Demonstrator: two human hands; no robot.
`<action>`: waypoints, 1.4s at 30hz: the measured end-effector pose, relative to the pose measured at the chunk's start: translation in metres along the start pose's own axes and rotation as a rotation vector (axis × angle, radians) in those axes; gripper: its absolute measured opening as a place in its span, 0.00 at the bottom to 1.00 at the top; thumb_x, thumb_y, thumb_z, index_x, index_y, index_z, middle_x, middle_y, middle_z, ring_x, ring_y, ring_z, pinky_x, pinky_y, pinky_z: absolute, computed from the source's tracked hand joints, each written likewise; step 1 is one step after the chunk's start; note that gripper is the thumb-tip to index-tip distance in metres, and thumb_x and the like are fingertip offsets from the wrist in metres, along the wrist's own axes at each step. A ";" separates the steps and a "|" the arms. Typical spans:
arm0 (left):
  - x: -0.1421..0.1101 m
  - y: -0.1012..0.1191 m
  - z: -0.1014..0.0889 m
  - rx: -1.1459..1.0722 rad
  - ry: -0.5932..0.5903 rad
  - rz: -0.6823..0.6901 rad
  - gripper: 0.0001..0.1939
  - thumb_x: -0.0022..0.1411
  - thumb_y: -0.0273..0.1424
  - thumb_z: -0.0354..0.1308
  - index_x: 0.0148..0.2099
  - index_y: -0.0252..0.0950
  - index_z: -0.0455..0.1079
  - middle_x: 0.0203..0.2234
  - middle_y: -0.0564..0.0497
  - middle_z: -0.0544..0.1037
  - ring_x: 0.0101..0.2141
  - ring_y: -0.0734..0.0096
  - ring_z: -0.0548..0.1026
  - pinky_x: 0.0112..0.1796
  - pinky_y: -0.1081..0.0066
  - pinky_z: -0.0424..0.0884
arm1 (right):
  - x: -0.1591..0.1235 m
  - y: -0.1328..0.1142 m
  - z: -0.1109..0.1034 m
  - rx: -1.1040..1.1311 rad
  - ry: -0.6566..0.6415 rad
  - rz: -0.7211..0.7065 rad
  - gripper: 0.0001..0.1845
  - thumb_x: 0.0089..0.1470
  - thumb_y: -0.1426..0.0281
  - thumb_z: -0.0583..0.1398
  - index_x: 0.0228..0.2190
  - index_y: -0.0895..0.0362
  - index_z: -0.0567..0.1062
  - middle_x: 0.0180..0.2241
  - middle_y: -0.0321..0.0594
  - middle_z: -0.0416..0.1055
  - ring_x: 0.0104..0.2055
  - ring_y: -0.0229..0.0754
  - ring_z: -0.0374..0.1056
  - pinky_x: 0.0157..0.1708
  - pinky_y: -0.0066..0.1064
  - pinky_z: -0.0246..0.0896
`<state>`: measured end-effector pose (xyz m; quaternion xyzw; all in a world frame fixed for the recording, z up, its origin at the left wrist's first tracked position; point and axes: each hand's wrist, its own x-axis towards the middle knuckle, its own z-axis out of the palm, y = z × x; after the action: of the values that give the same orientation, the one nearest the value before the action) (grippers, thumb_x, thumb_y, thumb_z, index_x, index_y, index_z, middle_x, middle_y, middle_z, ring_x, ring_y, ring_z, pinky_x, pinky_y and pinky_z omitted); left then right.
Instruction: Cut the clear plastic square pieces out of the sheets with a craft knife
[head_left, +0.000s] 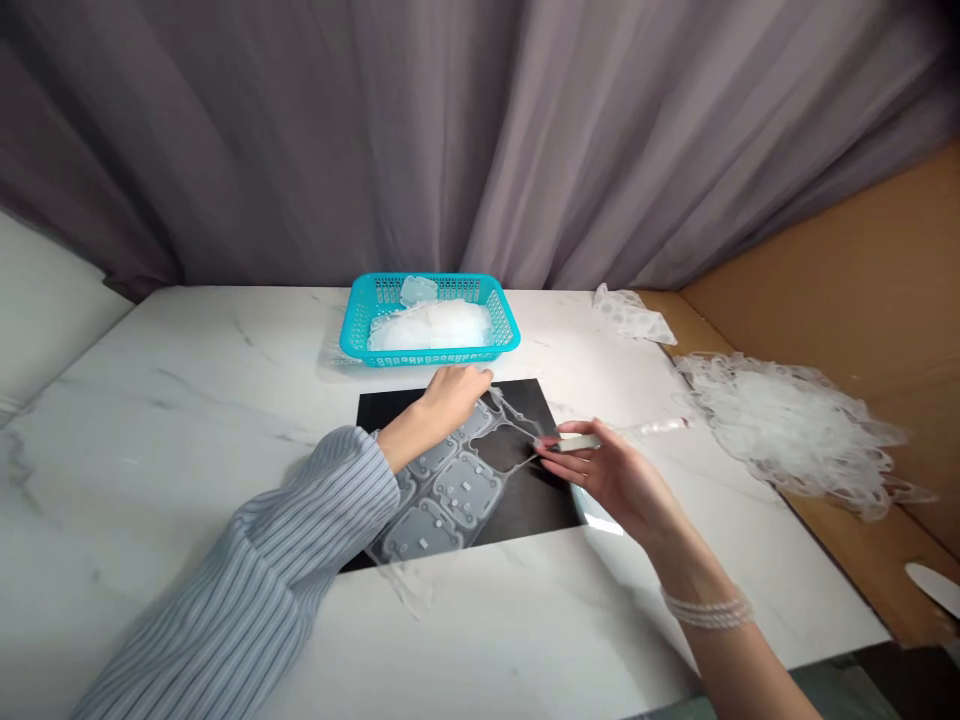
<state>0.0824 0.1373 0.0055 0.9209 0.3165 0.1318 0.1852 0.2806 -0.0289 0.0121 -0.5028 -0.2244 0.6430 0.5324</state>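
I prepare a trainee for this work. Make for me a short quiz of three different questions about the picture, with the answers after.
1. Which hand holds the pen-like tool? A) left B) right C) neither
2. True or false: the turquoise basket stands nearer to the person than the moulded plastic sheet.
3. Fill in: most of the sheet lies on a flat black ____.

Key:
1. B, the right hand.
2. False; the basket stands beyond the sheet.
3. Mat.
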 end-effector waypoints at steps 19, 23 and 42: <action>-0.116 -0.003 0.016 0.160 0.120 0.027 0.19 0.70 0.28 0.47 0.59 0.28 0.67 0.60 0.34 0.68 0.62 0.48 0.64 0.59 0.49 0.62 | 0.075 0.037 0.069 -0.891 -0.167 -0.580 0.19 0.64 0.56 0.54 0.43 0.55 0.78 0.36 0.43 0.79 0.38 0.48 0.75 0.40 0.40 0.70; -0.131 -0.003 0.029 0.355 0.042 0.013 0.22 0.72 0.30 0.44 0.64 0.31 0.61 0.63 0.36 0.64 0.64 0.50 0.60 0.61 0.50 0.58 | 0.074 0.045 0.069 -1.009 -0.156 -0.629 0.17 0.65 0.60 0.53 0.42 0.57 0.78 0.35 0.44 0.79 0.38 0.49 0.76 0.41 0.40 0.69; -0.128 0.003 0.018 0.416 0.005 -0.007 0.23 0.72 0.32 0.43 0.65 0.33 0.60 0.64 0.41 0.64 0.61 0.52 0.62 0.59 0.53 0.57 | 0.069 0.041 0.081 -1.244 -0.234 -0.848 0.14 0.66 0.68 0.53 0.43 0.56 0.78 0.40 0.45 0.80 0.40 0.47 0.77 0.39 0.36 0.71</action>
<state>-0.0072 0.0499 -0.0257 0.9380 0.3404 0.0651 -0.0093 0.1947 0.0407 -0.0179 -0.5094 -0.7743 0.1875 0.3253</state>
